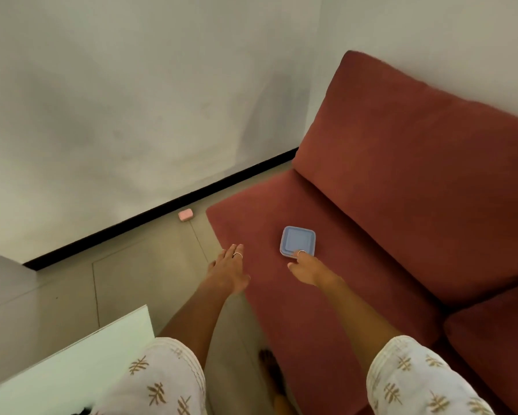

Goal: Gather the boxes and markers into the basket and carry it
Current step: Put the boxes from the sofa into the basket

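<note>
we see the blue box [297,241] lying flat on the seat of the red sofa [401,223], near the seat's front left corner, lid side up. our right hand [308,269] reaches it from 6 o'clock, and its fingertips touch the near edge of the box; the fingers are bent down over that edge, but we cannot tell if they already grip it. our left hand [230,272] hovers at 9 o'clock of the box, well apart from it, fingers spread and holding nothing. the box is almost square, so it has no clear long axis; it is a little rotated, with one corner pointing toward 1 o'clock. to do this step well, we think the thumb should go under the near edge and the fingers on the lid, because the soft cushion gives way and a push from above only sinks the box. a small pink object [186,215] lies on the floor [132,265] by the wall, at 10 o'clock from the box. no basket and no markers are in view.
</note>
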